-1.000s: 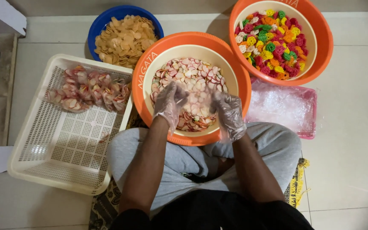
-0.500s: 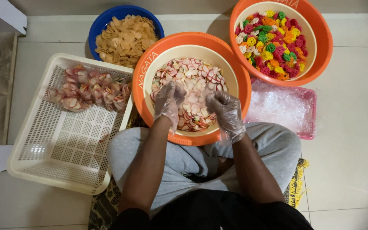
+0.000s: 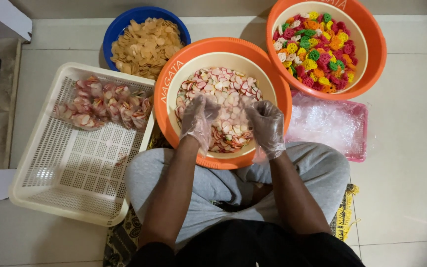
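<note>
An orange basin (image 3: pixel 166 94) in front of my crossed legs holds pink, white and red flower-shaped crackers (image 3: pixel 223 81). Both hands wear thin clear gloves and hover over the near half of the basin. My left hand (image 3: pixel 198 119) has its fingers curled. My right hand (image 3: pixel 268 127) faces it a short way off. A thin clear plastic bag (image 3: pixel 234 114) appears stretched between the two hands, hazing the crackers beneath it.
A cream perforated basket (image 3: pixel 70 173) on my left holds several filled cracker bags (image 3: pixel 102 106). A blue bowl of tan crackers (image 3: pixel 144 42) stands behind it. At the back right is an orange basin of multicoloured crackers (image 3: pixel 317 44), with a pink tray of clear bags (image 3: pixel 329 123) below it.
My right hand has shifted slightly up and away from me over the crackers. My left hand has stayed almost where it was.
</note>
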